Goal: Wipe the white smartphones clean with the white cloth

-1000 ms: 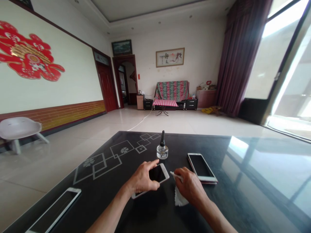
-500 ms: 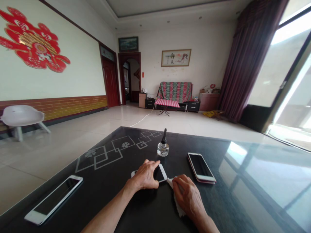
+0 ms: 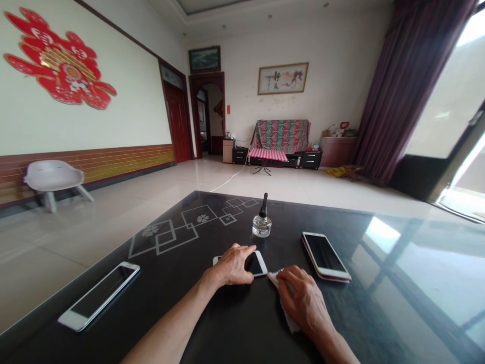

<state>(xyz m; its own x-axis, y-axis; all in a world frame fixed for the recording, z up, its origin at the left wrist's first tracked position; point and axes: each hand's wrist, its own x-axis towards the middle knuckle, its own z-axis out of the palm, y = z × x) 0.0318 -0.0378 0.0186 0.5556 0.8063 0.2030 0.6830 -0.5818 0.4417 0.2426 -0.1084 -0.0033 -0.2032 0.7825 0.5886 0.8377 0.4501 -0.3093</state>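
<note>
My left hand [image 3: 235,265] lies over a white smartphone [image 3: 254,263] with a black screen. Its thumb and fingers hold the phone's long edges against the dark table, and the palm hides the middle of it. Just right of the phone, my right hand [image 3: 301,296] is closed on a white cloth [image 3: 275,276], pressing it to the tabletop. The cloth's tip is close to the phone's right end. Beyond the phone stands a clear glass bottle [image 3: 261,226] with a black pointed top and clear liquid inside.
A white phone [image 3: 104,293] lies at the left of the black table [image 3: 212,323]. Another phone [image 3: 326,255], in a reddish case, lies to the right. Past the table are a white chair [image 3: 55,175] and a small table with a checked cloth [image 3: 268,154].
The head view has turned slightly left and down, so everything appears shifted right and a little higher. Both hands keep their holds, with hardly any movement relative to the phone.
</note>
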